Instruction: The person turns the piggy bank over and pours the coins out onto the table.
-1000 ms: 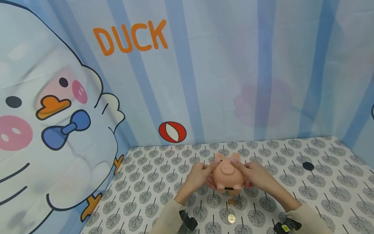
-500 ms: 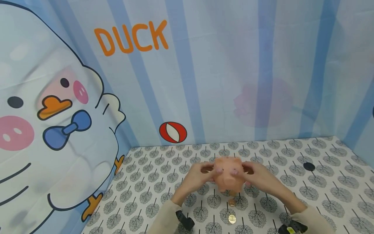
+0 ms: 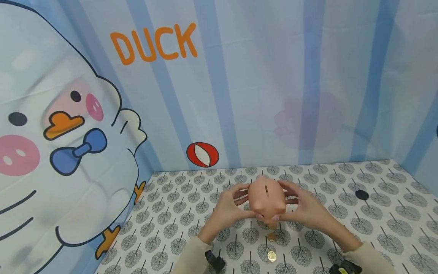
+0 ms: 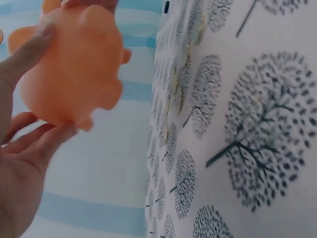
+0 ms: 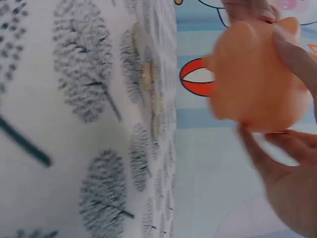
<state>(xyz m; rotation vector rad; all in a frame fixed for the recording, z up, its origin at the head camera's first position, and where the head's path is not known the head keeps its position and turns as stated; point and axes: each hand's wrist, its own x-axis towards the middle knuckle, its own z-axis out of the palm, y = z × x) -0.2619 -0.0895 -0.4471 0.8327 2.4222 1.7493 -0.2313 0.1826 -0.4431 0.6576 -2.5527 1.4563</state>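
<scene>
A pink-orange piggy bank (image 3: pixel 267 199) is held between both hands above the table, with its slotted back turned up toward the head camera. My left hand (image 3: pixel 227 207) grips its left side, thumb at the near end by the head, fingers spread along the flank. On the opposite side my right hand (image 3: pixel 305 208) grips it in much the same way. The wrist views show the piggy bank (image 4: pixel 74 64) off the cloth, its stubby feet facing the table side. Below it lie gold-coloured coins (image 3: pixel 272 256); some are partly hidden under the piggy bank.
A black round disc (image 3: pixel 361 195) lies on the tree-patterned tablecloth (image 3: pixel 164 217) to the right. Behind the table hangs a striped blue curtain (image 3: pixel 260 95) with a printed duck at the left.
The piggy bank has tipped forward: its snout faced the camera before, and its back with the slot shows now. Both hands have kept hold and shifted their fingers along its sides.
</scene>
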